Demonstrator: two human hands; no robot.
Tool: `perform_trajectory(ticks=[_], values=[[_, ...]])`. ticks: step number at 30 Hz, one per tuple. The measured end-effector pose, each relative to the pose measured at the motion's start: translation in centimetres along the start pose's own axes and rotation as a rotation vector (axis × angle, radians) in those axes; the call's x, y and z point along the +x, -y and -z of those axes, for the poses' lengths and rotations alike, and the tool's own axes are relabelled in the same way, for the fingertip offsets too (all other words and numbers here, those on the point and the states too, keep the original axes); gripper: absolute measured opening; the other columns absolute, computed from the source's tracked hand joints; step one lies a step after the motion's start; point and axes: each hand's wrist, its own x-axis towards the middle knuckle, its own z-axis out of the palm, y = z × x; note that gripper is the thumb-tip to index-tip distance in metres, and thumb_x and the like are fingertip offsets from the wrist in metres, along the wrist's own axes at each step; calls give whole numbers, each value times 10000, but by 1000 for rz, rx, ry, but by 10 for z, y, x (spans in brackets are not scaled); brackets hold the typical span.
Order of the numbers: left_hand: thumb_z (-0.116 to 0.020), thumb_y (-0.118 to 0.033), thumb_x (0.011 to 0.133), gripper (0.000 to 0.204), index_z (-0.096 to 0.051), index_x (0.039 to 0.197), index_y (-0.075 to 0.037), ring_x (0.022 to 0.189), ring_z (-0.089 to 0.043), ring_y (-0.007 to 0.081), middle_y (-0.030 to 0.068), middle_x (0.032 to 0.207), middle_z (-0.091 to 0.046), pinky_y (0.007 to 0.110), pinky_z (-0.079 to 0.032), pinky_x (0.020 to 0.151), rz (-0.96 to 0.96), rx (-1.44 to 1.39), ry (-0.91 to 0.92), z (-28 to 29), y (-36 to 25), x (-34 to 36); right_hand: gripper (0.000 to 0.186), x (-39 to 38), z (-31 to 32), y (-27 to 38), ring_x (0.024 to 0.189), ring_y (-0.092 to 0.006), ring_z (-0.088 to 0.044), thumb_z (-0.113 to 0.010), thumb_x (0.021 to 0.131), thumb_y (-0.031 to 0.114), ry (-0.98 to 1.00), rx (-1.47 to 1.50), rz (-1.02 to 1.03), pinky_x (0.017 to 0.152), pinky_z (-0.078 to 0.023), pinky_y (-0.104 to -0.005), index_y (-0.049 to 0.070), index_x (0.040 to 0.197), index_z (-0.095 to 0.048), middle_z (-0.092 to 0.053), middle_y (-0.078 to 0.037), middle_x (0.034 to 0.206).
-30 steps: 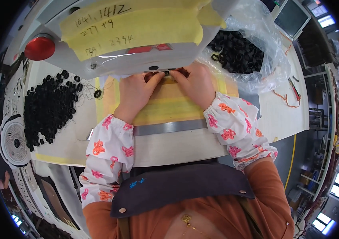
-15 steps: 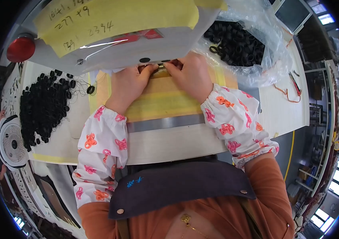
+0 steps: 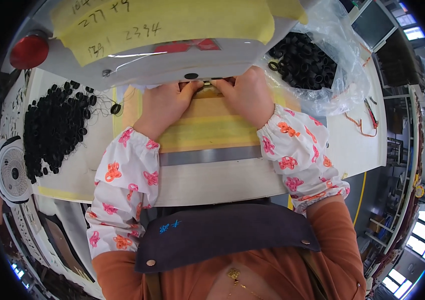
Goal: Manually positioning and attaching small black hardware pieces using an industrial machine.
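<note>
My left hand (image 3: 166,104) and my right hand (image 3: 249,95) meet under the front of a white machine head (image 3: 137,67), which looks like a sewing machine. Both are closed, thumbs and fingers pinched and the thumb tips nearly touching. A small dark piece (image 3: 206,84) shows between them, too small to tell whether it is a black loop. The fingertips are partly hidden beneath the machine. Below my hands, yellow and tan tape (image 3: 207,122) covers the work plate. Left of them lies a heap of black loops (image 3: 55,127) with loose threads; one loop (image 3: 116,108) sits apart.
A clear plastic bag (image 3: 345,92) at the far right holds many black loops (image 3: 310,62). Beyond it on the white table (image 3: 222,182) lies a red-handled tool (image 3: 374,119) with an orange cord. A red knob (image 3: 29,51) juts out far left; a white fan (image 3: 13,171) stands beside the table.
My view has shifted slightly, so the machine and bag appear farther right. Both hands stay pinched at the same spot under the machine, with the thumbs a little closer together.
</note>
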Motion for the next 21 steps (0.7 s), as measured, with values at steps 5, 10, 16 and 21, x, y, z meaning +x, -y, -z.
perform_trajectory(ticks=[5,10,16,21], values=[[-607,-279,752,196,-641,836,-105,626,-574,235,57,677,-609,337,-431,575,33,35,30,2,-3,-2,107,-2,-3,-1,543,-295,-555,-640,649,32,7,13,-7,502,-439,-342,-14,664,-544,-561,-147,596],[-606,-282,753,198,-644,831,-104,629,-575,223,51,682,-612,329,-431,577,143,77,111,8,-5,-2,124,2,-4,4,529,-280,-553,-649,639,35,20,38,-54,495,-434,-332,-11,652,-535,-556,-139,585],[-603,-290,752,198,-647,822,-110,637,-576,213,44,689,-617,322,-431,579,74,65,49,5,-1,-3,132,1,-2,3,526,-274,-553,-650,634,27,40,-6,-88,492,-432,-330,-10,640,-523,-555,-139,586],[-603,-290,749,191,-648,810,-114,615,-572,197,32,673,-613,313,-428,561,83,86,42,1,-4,2,129,3,1,-3,528,-272,-552,-652,633,34,-9,41,-84,491,-431,-332,-10,643,-531,-558,-136,588]])
